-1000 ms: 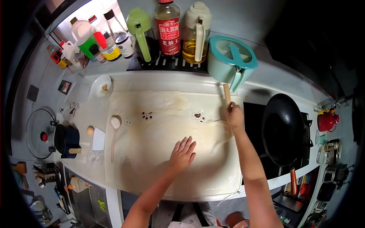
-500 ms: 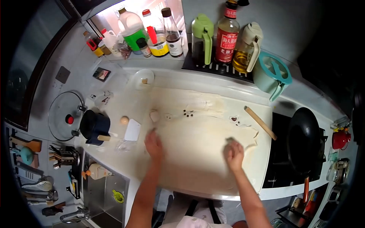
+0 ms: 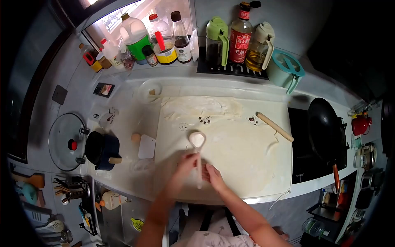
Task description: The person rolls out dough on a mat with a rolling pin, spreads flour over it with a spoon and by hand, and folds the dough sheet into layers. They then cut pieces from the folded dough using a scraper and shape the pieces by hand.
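A spoon with a round bowl [image 3: 198, 139] of something pale hangs over the dough, its handle pointing back towards me. My left hand [image 3: 187, 163], slightly blurred, is closed around the handle just below the bowl. Beside the lower handle is my right hand [image 3: 212, 176], its fingers curved but apart; whether they touch the handle I cannot make out. Under both hands spreads a wide thin sheet of dough [image 3: 242, 156] on a pale mat. A folded strip of dough [image 3: 201, 108] lies along the far side.
A rolling pin [image 3: 275, 126] rests at the mat's right edge, near a black wok [image 3: 323, 131] on the stove. Left are a white scraper [image 3: 147, 146], an egg [image 3: 135, 137] and a dark blue pot [image 3: 108, 150]. Bottles [image 3: 181, 41] line the back.
The spoon and my left hand have moved right, towards the mat's middle. My right hand has come left from the dough's right side to the handle. The view has shifted slightly.
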